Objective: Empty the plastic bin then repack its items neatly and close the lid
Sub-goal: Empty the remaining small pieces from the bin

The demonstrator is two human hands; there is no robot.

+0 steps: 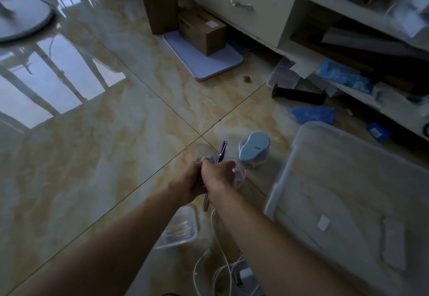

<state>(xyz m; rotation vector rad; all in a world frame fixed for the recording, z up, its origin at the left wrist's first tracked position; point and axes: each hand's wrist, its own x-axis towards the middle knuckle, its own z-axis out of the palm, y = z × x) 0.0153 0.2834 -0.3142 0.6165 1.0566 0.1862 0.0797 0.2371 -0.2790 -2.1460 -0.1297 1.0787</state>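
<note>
Head view, looking down at a glossy tiled floor (92, 156): both arms reach forward and the hands meet over the tile joint. Left hand (188, 183) curls round a pen (221, 149), its long axis running away from the person, the capped end pointing up and slightly right, the lower end poking out beneath the hands. Right hand (219, 172) grips a clear round container (239, 175), blurred, touching the left hand. Just beyond sits a light blue gadget (254, 148) on the floor. Plastic bin (348, 191) lies at right, clear, open side up, its long axis running away to the left. Near the person: a clear tray (183, 228) and white cables (222, 268).
</note>
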